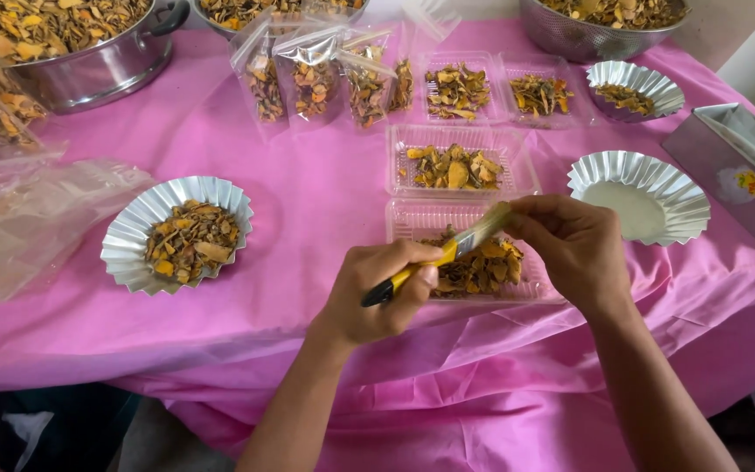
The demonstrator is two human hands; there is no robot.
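Pink cloth (308,201) covers the whole table and hangs over its near edge in folds. The left hand (377,293) has its fingers closed around the yellow and black handle of a utility knife (434,260), whose pale blade end points up and to the right. The right hand (570,245) has its fingertips pinched together on that blade end. Both hands are above a clear plastic tray (412,220) holding dried yellow-brown slices, near the table's near edge. Just behind it lies a second filled tray (517,162). To the right stands an empty foil cup (683,197); to the left, well apart, a filled foil cup (128,240). Between them the cloth is bare.
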